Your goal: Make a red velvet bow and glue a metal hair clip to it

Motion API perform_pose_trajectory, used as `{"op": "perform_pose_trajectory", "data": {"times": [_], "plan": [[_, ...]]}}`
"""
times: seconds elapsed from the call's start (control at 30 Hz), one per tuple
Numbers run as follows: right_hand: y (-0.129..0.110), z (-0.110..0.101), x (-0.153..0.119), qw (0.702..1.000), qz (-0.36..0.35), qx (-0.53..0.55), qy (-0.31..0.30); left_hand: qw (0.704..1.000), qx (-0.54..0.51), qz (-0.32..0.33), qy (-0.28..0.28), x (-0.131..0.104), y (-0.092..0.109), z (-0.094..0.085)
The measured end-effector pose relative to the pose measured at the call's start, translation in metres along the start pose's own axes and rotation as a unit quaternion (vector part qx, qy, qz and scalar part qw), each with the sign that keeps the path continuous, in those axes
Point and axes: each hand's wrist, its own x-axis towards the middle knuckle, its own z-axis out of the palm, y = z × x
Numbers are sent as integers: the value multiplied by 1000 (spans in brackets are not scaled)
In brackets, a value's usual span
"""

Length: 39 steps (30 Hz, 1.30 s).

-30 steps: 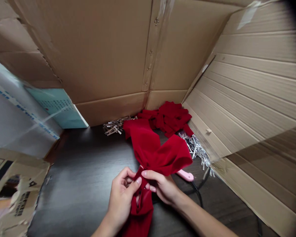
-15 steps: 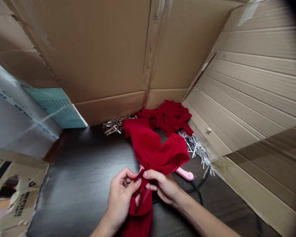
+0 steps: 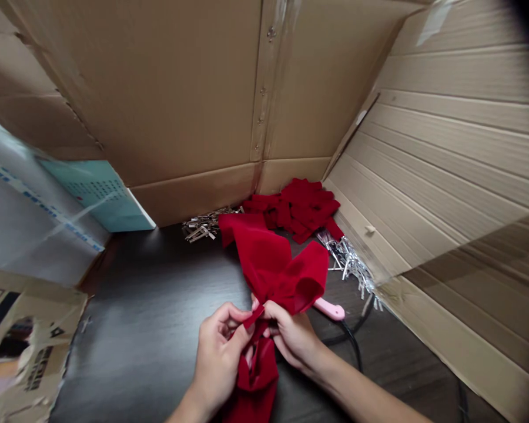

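A large red velvet-like fabric bow [image 3: 268, 258] is gathered at its middle, with two loops spreading upward and tails hanging down toward me. My left hand [image 3: 223, 346] pinches a narrow red fabric strip [image 3: 254, 316] between thumb and fingers at the gathered centre. My right hand [image 3: 291, 335] is closed around the gathered middle of the bow from the right, its thumb against the strip. Folds of fabric hide some fingertips of both hands. Just right of the bow, a pink handle [image 3: 330, 308] with a black cord lies on the table, partly covered.
Short red fabric strips [image 3: 306, 205] are heaped at the back. Metal hair clips [image 3: 203, 224] lie left of them, and silvery twist-tie-like strips [image 3: 352, 267] lie right. Cardboard walls [image 3: 189, 88] enclose the dark table [image 3: 145, 311]. A light blue booklet [image 3: 101, 194] leans at left.
The small strip at the bow's centre has shifted slightly, and my right thumb has bent in closer around it. The right loop has swung a little left.
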Motion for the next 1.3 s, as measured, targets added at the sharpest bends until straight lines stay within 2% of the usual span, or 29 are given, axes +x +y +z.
{"op": "perform_pose_trajectory", "data": {"times": [0.2, 0.27, 0.37, 0.47, 0.7, 0.97, 1.17, 1.3], "plan": [[0, -5, 2, 997, -48, -45, -48, 999, -17, -39, -32, 4, -1, -2], [0, -4, 2, 996, -55, -45, -49, 999, 1, -41, -25, 5, 1, -1], [1, -5, 1, 998, -28, -39, -43, 999, 17, -41, -12, 5, 4, -1], [4, -6, 2, 999, -2, -30, -35, 999, 9, -43, -21, 4, 7, -1], [8, -10, 5, 998, -7, -36, -53, 999, -21, -34, -19, 3, 5, -4], [2, -10, 4, 992, 6, -44, -119, 998, -56, -33, -27, 4, 8, -7], [5, -5, 4, 996, 30, -38, -80, 995, -85, -34, -37, 4, 1, -6], [12, -3, 5, 998, 7, -39, -39, 992, -116, -52, -29, 6, -1, -4]]}}
